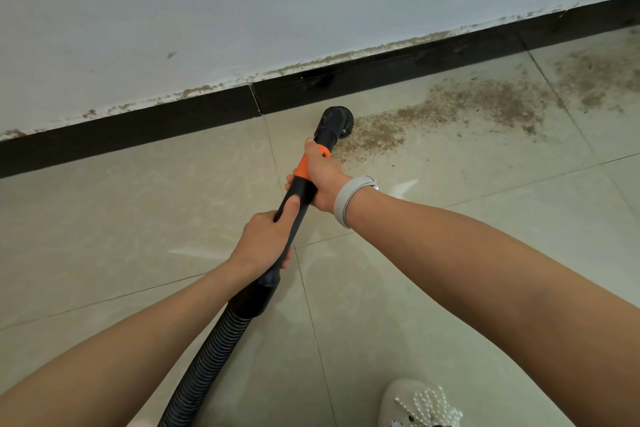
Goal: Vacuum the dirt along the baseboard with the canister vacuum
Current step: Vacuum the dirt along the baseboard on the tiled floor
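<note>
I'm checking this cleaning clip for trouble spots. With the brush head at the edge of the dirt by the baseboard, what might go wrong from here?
The round brush head may scatter the loose dirt instead of lifting it. Debris also sits on the baseboard top ledge and could be missed. The hose trails near the shoe and might snag.

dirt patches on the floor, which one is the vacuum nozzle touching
The dirt patch nearest the nozzle: the round brush nozzle sits at its left edge. The other patches, the middle patch and the far right patch, lie untouched along the baseboard.
</note>
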Available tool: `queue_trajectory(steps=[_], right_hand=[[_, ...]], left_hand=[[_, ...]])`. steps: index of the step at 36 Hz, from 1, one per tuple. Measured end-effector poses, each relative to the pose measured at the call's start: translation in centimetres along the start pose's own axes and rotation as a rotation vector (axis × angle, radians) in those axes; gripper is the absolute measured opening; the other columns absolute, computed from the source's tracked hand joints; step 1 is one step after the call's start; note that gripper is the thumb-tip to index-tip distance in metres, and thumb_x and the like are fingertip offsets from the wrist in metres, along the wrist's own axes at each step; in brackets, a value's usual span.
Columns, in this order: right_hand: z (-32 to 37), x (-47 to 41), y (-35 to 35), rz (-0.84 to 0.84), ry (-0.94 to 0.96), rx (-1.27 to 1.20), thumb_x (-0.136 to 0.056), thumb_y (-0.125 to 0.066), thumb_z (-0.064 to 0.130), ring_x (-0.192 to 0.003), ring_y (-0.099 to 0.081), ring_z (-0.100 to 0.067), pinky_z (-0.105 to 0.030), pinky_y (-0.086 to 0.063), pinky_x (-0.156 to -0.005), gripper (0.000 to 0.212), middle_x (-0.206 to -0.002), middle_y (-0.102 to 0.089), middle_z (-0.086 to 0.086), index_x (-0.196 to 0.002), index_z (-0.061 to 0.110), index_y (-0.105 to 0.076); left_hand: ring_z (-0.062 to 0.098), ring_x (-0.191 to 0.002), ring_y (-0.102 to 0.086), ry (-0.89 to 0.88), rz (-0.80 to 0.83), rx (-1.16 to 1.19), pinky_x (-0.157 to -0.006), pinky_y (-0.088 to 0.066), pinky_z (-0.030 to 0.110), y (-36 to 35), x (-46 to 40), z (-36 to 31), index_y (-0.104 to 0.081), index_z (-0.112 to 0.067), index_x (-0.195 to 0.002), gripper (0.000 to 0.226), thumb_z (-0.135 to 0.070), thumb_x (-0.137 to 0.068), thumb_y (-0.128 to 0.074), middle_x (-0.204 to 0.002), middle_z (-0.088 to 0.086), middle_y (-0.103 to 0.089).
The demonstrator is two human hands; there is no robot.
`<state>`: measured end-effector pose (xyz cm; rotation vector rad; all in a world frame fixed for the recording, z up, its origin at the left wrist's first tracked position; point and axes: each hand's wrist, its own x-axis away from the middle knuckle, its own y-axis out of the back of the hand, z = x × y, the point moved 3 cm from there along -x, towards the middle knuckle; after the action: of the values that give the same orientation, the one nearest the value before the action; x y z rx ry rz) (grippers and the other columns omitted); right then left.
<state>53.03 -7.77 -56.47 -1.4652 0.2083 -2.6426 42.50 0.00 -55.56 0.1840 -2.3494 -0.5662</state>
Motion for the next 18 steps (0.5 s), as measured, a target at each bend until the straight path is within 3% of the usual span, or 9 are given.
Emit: queue_trajectory(steps=[6,10,18], right_hand=[[0.7,-0.3,1.2,-0.008,0.020,-0.028,-0.098,-0.050,0.042,-0.063,-0.060,-0.022,-0.037,-0.057,-0.061,0.041,-0.083,-0.054,-0.011,-0.121,0.009,-0.042],[1.5,-0.8,2.6,-0.018,0.013,-0.050,-0.098,-0.050,0.042,-0.062,-0.059,-0.022,-0.037,-0.056,-0.063,0.035,-0.079,-0.053,-0.010,-0.104,0.009,-0.045],[3.1,-2.0,5.2,-0.049,0.053,-0.089,-0.098,-0.050,0.041,-0.058,-0.058,-0.023,-0.038,-0.056,-0.060,0.036,-0.075,-0.054,-0.010,-0.114,0.010,-0.044]], left_hand=[[0.018,-0.039,-0.054,-0.022,0.013,-0.010,-0.046,-0.045,0.026,-0.8,-0.7,-0.9,-0.052,-0.005,-0.075,0.057,-0.056,-0.096,-0.037,-0.053,0.010,-0.059],[0.019,-0.040,-0.055,-0.035,0.035,-0.015,-0.046,-0.045,0.026,-1.7,-1.4,-1.9,-0.052,-0.006,-0.072,0.056,-0.056,-0.096,-0.038,-0.054,0.011,-0.059],[0.018,-0.039,-0.054,-0.064,0.083,-0.034,-0.049,-0.046,0.027,-3.6,-2.9,-3.9,-0.050,-0.009,-0.071,0.056,-0.058,-0.096,-0.038,-0.051,0.008,-0.059]])
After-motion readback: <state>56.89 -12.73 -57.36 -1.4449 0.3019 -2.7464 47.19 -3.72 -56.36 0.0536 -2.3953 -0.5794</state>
